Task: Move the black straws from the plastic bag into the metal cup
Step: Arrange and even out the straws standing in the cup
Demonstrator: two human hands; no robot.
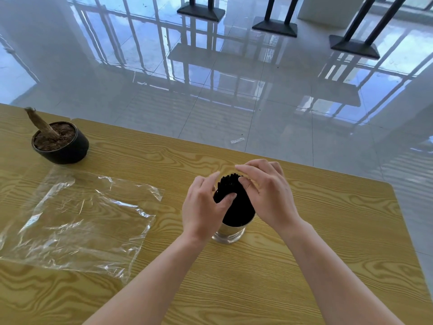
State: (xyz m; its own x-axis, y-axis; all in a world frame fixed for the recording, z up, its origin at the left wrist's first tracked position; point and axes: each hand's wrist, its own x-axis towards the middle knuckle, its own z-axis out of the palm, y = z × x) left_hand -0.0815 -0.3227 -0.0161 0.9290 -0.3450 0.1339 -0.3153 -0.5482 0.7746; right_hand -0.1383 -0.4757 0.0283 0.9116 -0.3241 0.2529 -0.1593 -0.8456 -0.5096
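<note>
A bundle of black straws [235, 202] stands upright in the metal cup [230, 233] near the middle of the wooden table. My left hand [203, 207] cups the bundle from the left, its thumb pressed against the straws. My right hand [267, 193] wraps the bundle from the right, with fingers arched over the straw tops. The clear plastic bag [82, 221] lies flat on the table to the left, with no straws visible in it.
A black pot [68, 151] with soil and a dry stump stands at the table's far left. The wooden table [328, 242] ends just beyond the cup, with glossy tiled floor behind. Black stand bases sit on the floor far back.
</note>
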